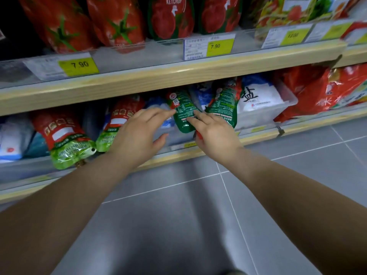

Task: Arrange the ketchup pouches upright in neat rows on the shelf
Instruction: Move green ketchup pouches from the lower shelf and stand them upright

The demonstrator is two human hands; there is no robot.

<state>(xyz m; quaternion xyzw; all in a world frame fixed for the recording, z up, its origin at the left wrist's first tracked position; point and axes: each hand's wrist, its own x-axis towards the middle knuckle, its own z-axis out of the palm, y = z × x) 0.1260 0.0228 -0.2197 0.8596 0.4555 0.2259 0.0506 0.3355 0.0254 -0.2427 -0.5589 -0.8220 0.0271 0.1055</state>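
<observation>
Reaching into the lower shelf [178, 155], both hands work one dark green ketchup pouch [183, 114] lying tilted there. Right hand [215, 133] has a pinching grip on its lower end; left hand [137, 133] is spread, fingertips touching its edge. Clear bin [286, 108] beside it holds white salt bags [256, 96].

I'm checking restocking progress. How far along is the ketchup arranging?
Done: upper shelf pouches stand in a row. In hand: both hands, left hand and right hand, on a green-backed pouch. Left: two pouches lying tipped over the lower shelf edge.
</observation>
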